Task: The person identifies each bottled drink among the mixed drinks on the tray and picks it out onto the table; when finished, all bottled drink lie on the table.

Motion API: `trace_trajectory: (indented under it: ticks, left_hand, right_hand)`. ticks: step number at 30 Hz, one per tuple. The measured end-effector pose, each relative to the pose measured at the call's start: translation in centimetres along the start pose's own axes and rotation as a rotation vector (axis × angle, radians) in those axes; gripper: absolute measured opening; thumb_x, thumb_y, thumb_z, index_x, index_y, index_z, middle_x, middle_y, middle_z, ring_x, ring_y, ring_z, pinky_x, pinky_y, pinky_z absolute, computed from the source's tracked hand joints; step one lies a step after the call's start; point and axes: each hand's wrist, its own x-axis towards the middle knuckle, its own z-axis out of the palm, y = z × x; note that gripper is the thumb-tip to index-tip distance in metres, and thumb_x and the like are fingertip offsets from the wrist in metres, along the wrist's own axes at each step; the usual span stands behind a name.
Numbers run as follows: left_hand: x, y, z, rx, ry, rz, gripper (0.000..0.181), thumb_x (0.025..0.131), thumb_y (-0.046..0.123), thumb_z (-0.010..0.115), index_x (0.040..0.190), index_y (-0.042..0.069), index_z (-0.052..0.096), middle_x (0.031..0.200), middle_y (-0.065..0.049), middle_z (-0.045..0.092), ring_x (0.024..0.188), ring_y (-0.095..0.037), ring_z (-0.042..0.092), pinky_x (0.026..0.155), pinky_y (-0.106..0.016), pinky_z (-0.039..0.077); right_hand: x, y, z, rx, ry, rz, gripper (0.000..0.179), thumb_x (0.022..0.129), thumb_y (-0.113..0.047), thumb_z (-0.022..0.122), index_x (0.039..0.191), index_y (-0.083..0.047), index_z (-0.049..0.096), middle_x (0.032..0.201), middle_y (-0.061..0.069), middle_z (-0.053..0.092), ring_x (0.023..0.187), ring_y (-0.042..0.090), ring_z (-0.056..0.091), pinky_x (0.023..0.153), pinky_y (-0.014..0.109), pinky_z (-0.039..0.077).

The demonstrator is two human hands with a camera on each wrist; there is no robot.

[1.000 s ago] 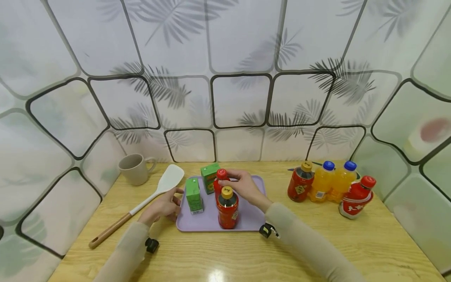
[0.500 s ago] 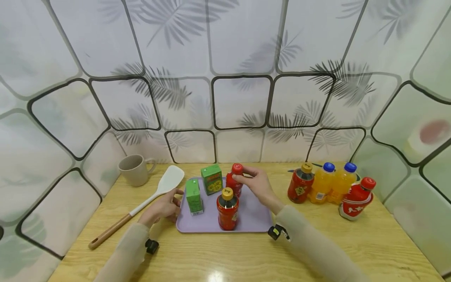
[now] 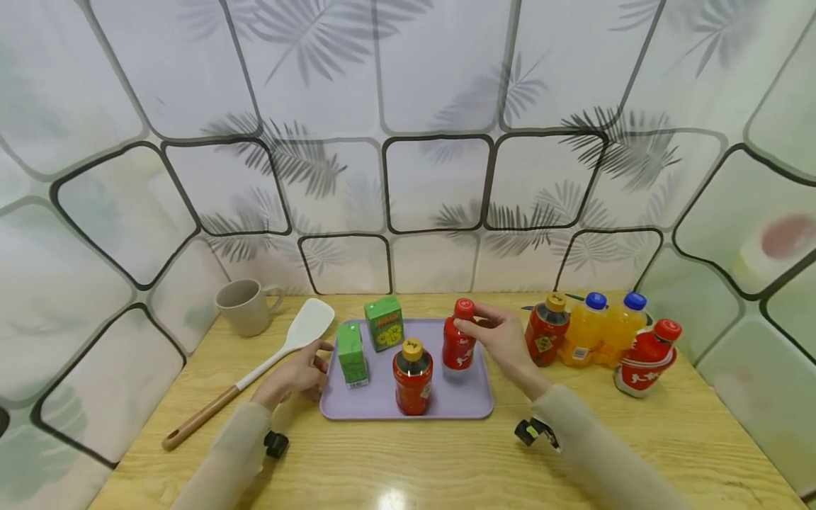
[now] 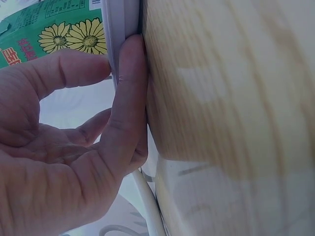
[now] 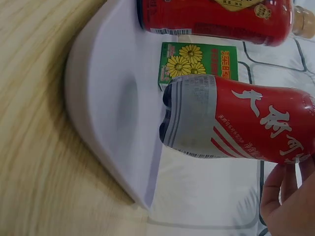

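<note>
My right hand grips a red cola bottle near its neck. The bottle is upright over the right part of the lilac tray; in the right wrist view a gap shows between the bottle's base and the tray floor. My left hand pinches the tray's left rim, one finger low between rim and table. On the tray stand a green drink carton at the left, another green carton at the back, and a gold-capped bottle of dark drink at the front middle.
Right of the tray stand another gold-capped bottle, two orange drink bottles with blue caps, and a red-capped bottle. A white spatula with wooden handle and a grey mug are at the left. A patterned curtain borders the table.
My right hand has carried the red cola bottle rightward across the tray, from beside the back carton to the tray's right part. The left hand stays at the rim.
</note>
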Motion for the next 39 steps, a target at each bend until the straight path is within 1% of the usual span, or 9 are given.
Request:
trace_trajectory:
  ticks: [5, 10, 14, 21, 23, 25, 28, 33, 39]
  left_hand:
    - [0.1, -0.1, 0.1, 0.006, 0.003, 0.001, 0.072, 0.071, -0.011, 0.057, 0.139, 0.002, 0.037, 0.097, -0.015, 0.048, 0.070, -0.022, 0.056, 0.056, -0.036, 0.059]
    - [0.3, -0.2, 0.1, 0.004, 0.010, 0.001, 0.073, 0.070, -0.012, 0.058, 0.139, 0.003, 0.038, 0.097, -0.015, 0.048, 0.068, -0.022, 0.055, 0.055, -0.035, 0.058]
    - [0.2, -0.4, 0.0, 0.013, 0.011, -0.007, 0.073, 0.071, -0.012, 0.057, 0.140, 0.002, 0.037, 0.098, -0.016, 0.047, 0.071, -0.023, 0.055, 0.055, -0.035, 0.058]
    - [0.3, 0.0, 0.1, 0.007, -0.005, 0.005, 0.073, 0.072, -0.010, 0.058, 0.140, 0.002, 0.036, 0.099, -0.016, 0.047, 0.071, -0.023, 0.055, 0.056, -0.035, 0.058]
    - [0.4, 0.0, 0.2, 0.001, -0.008, 0.005, 0.073, 0.072, -0.010, 0.058, 0.140, 0.002, 0.036, 0.099, -0.016, 0.047, 0.072, -0.023, 0.056, 0.056, -0.036, 0.058]
    - [0.3, 0.0, 0.2, -0.001, -0.008, 0.006, 0.073, 0.072, -0.010, 0.059, 0.140, 0.002, 0.036, 0.099, -0.016, 0.047, 0.074, -0.023, 0.056, 0.057, -0.036, 0.059]
    - [0.3, -0.1, 0.2, -0.003, 0.005, 0.004, 0.072, 0.072, -0.010, 0.058, 0.140, 0.003, 0.037, 0.099, -0.016, 0.048, 0.076, -0.024, 0.057, 0.057, -0.037, 0.059]
    - [0.0, 0.0, -0.1, 0.010, 0.004, -0.005, 0.072, 0.072, -0.011, 0.057, 0.140, 0.002, 0.036, 0.100, -0.017, 0.048, 0.076, -0.024, 0.056, 0.057, -0.036, 0.058]
    - [0.0, -0.1, 0.0, 0.018, -0.002, 0.005, 0.074, 0.071, -0.011, 0.057, 0.140, 0.001, 0.036, 0.098, -0.016, 0.048, 0.076, -0.024, 0.056, 0.057, -0.036, 0.059]
  right_hand:
    - [-0.6, 0.3, -1.6, -0.027, 0.012, -0.028, 0.048, 0.078, -0.028, 0.082, 0.121, -0.009, 0.070, 0.110, 0.000, 0.073, 0.080, 0.013, 0.065, 0.062, 0.022, 0.049]
    - [-1.3, 0.8, -2.6, -0.029, 0.036, -0.055, 0.045, 0.079, -0.023, 0.082, 0.118, -0.005, 0.071, 0.101, -0.011, 0.073, 0.077, 0.017, 0.063, 0.057, 0.021, 0.045]
    - [-1.7, 1.1, -3.2, -0.026, 0.052, -0.050, 0.043, 0.079, -0.020, 0.082, 0.117, -0.003, 0.071, 0.096, -0.018, 0.071, 0.077, 0.013, 0.062, 0.057, 0.021, 0.045]
    - [-2.4, 0.9, -4.6, -0.045, 0.079, -0.054, 0.043, 0.080, -0.021, 0.080, 0.117, -0.002, 0.071, 0.089, -0.017, 0.071, 0.063, 0.010, 0.052, 0.049, 0.023, 0.034]
    - [-2.6, 0.7, -5.0, -0.042, 0.104, -0.053, 0.044, 0.080, -0.019, 0.081, 0.118, -0.001, 0.070, 0.077, -0.015, 0.067, 0.058, 0.010, 0.046, 0.047, 0.024, 0.031]
    - [-2.8, 0.6, -5.3, -0.033, 0.125, -0.061, 0.044, 0.079, -0.017, 0.081, 0.118, 0.001, 0.069, 0.067, -0.012, 0.058, 0.055, 0.009, 0.041, 0.046, 0.024, 0.031]
    - [-3.0, 0.6, -5.8, -0.012, 0.148, -0.055, 0.041, 0.079, -0.016, 0.081, 0.116, 0.000, 0.070, 0.064, -0.006, 0.051, 0.055, 0.008, 0.040, 0.046, 0.021, 0.036]
    - [-3.7, 0.6, -6.8, -0.002, 0.145, 0.000, 0.036, 0.082, -0.020, 0.079, 0.116, -0.008, 0.072, 0.083, -0.010, 0.070, 0.067, 0.007, 0.059, 0.058, 0.023, 0.056]
    - [-4.1, 0.8, -8.4, -0.008, 0.158, -0.015, 0.042, 0.084, -0.021, 0.077, 0.120, -0.002, 0.068, 0.091, -0.013, 0.073, 0.074, 0.009, 0.067, 0.062, 0.027, 0.060]
